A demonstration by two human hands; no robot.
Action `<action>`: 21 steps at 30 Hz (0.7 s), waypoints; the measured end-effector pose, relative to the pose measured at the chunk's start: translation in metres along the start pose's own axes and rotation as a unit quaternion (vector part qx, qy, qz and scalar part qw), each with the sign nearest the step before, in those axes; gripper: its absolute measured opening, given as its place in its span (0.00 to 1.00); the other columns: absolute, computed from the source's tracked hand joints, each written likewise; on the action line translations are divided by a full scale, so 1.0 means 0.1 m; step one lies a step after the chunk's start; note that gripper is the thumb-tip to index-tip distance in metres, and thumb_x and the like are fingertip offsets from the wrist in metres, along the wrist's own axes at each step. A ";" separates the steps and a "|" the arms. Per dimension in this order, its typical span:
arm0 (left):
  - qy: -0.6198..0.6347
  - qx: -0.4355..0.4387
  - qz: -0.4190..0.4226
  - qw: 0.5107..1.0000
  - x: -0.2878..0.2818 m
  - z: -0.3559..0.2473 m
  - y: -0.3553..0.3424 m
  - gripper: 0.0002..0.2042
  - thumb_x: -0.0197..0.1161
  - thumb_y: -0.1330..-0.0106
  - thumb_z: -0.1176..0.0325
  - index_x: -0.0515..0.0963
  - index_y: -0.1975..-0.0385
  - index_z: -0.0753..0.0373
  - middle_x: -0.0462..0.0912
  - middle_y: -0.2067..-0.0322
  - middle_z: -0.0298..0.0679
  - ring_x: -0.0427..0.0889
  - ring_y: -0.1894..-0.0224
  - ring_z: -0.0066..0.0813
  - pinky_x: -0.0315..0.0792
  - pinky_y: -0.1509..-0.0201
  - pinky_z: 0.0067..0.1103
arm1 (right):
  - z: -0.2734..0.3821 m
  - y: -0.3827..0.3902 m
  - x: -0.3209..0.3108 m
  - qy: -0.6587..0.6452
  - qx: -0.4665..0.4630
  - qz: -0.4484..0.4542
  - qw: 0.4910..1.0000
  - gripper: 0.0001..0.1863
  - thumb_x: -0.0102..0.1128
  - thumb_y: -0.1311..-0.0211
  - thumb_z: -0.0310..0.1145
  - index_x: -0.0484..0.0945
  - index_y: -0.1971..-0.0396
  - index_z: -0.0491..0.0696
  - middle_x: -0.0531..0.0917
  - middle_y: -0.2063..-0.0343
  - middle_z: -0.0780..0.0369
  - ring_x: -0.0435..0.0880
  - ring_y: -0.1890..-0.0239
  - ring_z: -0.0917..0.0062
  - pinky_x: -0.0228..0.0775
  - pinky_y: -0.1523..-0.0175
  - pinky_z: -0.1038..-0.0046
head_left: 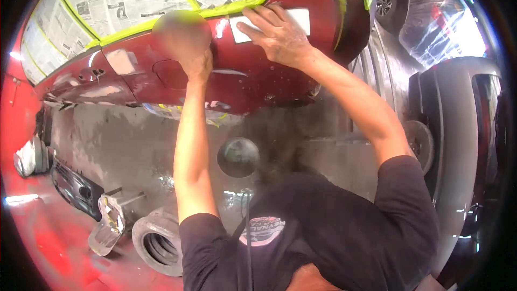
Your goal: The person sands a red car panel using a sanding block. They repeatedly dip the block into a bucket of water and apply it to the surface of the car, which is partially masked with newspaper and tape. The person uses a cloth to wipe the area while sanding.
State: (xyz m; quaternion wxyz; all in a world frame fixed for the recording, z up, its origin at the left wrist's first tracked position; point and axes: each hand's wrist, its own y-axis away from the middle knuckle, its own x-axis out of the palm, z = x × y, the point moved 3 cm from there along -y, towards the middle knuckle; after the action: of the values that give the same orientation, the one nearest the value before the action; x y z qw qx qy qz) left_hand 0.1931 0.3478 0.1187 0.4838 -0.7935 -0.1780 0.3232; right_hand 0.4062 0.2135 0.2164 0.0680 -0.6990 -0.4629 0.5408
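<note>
White pad's (299, 20) under right hand (280, 35); left hand (186, 40) apart.

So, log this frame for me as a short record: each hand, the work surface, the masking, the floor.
Left hand: raised at the red car body; partly blurred, so grip and contents cannot be told
Right hand: fingers spread over a white rectangular piece lying against the car body
Work surface: red, with pale patches
Masking: newspaper edged with yellow tape
Floor: a tire at lower left
</note>
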 end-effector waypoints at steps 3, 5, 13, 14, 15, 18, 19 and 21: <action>0.025 0.039 -0.010 0.999 -0.14 -0.03 -0.13 0.21 0.67 0.28 0.59 0.77 0.40 0.61 0.67 0.35 0.58 0.63 0.31 0.62 0.55 0.26 0.55 | -0.09 0.32 -0.08 -0.027 -0.001 0.015 1.000 0.27 0.66 0.47 0.30 0.84 0.43 0.51 0.79 0.35 0.58 0.76 0.33 0.64 0.67 0.28 0.54; 0.070 0.072 -0.006 0.995 -0.16 -0.08 -0.24 0.19 0.69 0.30 0.61 0.79 0.43 0.60 0.70 0.37 0.56 0.65 0.32 0.60 0.59 0.28 0.54 | -0.15 0.79 -0.18 -0.003 0.022 0.007 1.000 0.27 0.66 0.48 0.31 0.85 0.43 0.52 0.79 0.35 0.58 0.76 0.32 0.65 0.67 0.28 0.53; -0.042 0.134 -0.045 0.989 0.02 0.01 -0.14 0.21 0.70 0.34 0.62 0.79 0.42 0.57 0.73 0.39 0.51 0.70 0.36 0.58 0.64 0.31 0.51 | -0.01 0.04 -0.05 -0.030 -0.005 0.019 0.999 0.25 0.62 0.45 0.32 0.84 0.44 0.50 0.79 0.36 0.58 0.76 0.34 0.63 0.65 0.27 0.56; -0.038 0.141 -0.041 0.988 0.00 0.03 -0.13 0.21 0.70 0.34 0.62 0.79 0.42 0.56 0.73 0.39 0.50 0.70 0.36 0.58 0.64 0.31 0.51 | -0.05 0.25 -0.09 -0.017 0.005 0.023 1.000 0.25 0.62 0.44 0.32 0.84 0.44 0.51 0.79 0.36 0.58 0.75 0.33 0.63 0.64 0.26 0.55; -0.035 0.148 -0.039 0.988 -0.03 0.04 -0.14 0.21 0.70 0.34 0.62 0.78 0.41 0.56 0.73 0.39 0.50 0.70 0.36 0.58 0.64 0.31 0.52 | -0.10 0.55 -0.13 -0.003 0.013 0.026 1.000 0.24 0.61 0.43 0.31 0.84 0.43 0.52 0.79 0.36 0.59 0.75 0.33 0.63 0.64 0.25 0.54; -0.054 0.146 -0.048 0.987 0.03 -0.05 -0.20 0.19 0.69 0.33 0.61 0.80 0.43 0.53 0.73 0.40 0.48 0.71 0.38 0.57 0.65 0.34 0.50 | -0.17 0.67 -0.16 0.016 0.029 0.012 0.999 0.28 0.64 0.45 0.30 0.83 0.41 0.54 0.78 0.35 0.58 0.75 0.32 0.63 0.64 0.25 0.53; -0.062 0.148 -0.040 0.986 0.03 -0.06 -0.15 0.18 0.69 0.33 0.60 0.80 0.44 0.52 0.73 0.40 0.48 0.71 0.38 0.56 0.65 0.35 0.50 | -0.11 0.47 -0.15 0.008 0.031 0.023 0.999 0.28 0.65 0.46 0.30 0.83 0.41 0.53 0.78 0.35 0.58 0.75 0.32 0.64 0.64 0.25 0.53; -0.066 0.146 -0.025 0.987 -0.01 -0.08 -0.16 0.16 0.69 0.33 0.63 0.82 0.46 0.51 0.75 0.42 0.47 0.72 0.40 0.54 0.66 0.37 0.48 | -0.03 0.01 -0.07 0.017 0.033 0.012 0.999 0.27 0.65 0.48 0.29 0.83 0.43 0.50 0.79 0.37 0.56 0.75 0.33 0.63 0.66 0.27 0.55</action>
State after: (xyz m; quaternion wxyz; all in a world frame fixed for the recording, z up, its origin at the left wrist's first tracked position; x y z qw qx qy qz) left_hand 0.1982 0.3493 0.1355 0.5895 -0.6865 -0.1809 0.3853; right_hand 0.4096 0.2088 0.2220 0.0926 -0.7109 -0.4352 0.5446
